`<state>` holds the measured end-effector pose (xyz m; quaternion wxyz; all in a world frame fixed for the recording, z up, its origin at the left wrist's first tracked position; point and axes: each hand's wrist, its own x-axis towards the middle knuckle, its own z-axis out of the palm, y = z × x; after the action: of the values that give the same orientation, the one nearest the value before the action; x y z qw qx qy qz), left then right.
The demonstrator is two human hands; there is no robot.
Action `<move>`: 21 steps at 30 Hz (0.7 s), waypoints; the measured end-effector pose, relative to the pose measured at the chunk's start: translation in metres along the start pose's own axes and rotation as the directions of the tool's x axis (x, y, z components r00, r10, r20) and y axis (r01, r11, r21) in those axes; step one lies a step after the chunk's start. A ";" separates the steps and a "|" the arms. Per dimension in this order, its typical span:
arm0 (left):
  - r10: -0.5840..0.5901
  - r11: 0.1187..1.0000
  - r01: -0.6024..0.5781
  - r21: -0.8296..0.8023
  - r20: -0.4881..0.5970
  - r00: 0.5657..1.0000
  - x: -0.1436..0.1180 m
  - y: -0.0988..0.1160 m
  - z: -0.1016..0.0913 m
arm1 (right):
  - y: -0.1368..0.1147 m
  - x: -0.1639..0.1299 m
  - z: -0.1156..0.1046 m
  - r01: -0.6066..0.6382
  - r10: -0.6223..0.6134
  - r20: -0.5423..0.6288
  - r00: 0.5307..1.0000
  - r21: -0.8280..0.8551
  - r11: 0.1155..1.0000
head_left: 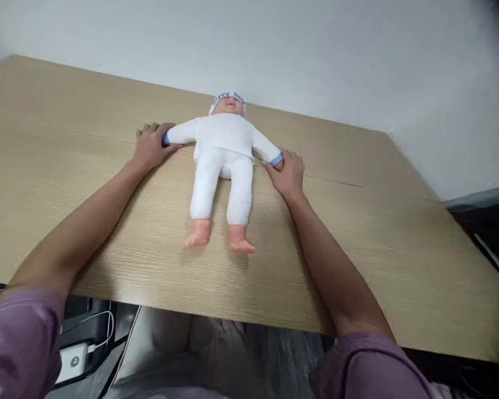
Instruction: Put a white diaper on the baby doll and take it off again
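A baby doll (224,136) in a white top and white trousers lies on its back on the wooden table, head toward the wall and bare feet toward me. Its white hat carries blue lettering, and its sleeves end in blue cuffs. My left hand (152,144) is closed around the doll's hand and cuff on the left side. On the other side, my right hand (289,169) grips the doll's other hand at the cuff. Both doll arms are stretched outward. The doll's hands are mostly hidden by my fingers.
The light wooden table (108,244) runs back to a pale wall (274,50). Below its front edge at the left, a white power adapter (72,361) with a cable rests on a dark surface. A dark area lies beyond the table's right edge.
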<state>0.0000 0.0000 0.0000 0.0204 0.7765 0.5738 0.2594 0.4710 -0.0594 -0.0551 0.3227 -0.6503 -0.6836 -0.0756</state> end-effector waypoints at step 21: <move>-0.069 0.990 0.051 -0.128 -0.135 0.988 -0.059 0.011 -0.019 | -0.065 -0.060 -0.063 -0.114 0.134 -0.127 0.983 0.157 0.981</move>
<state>-0.0106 -0.0620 -0.0027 0.0363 0.7361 0.5798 0.3474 0.4282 -0.1522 -0.0176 0.4205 -0.6591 -0.6216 -0.0484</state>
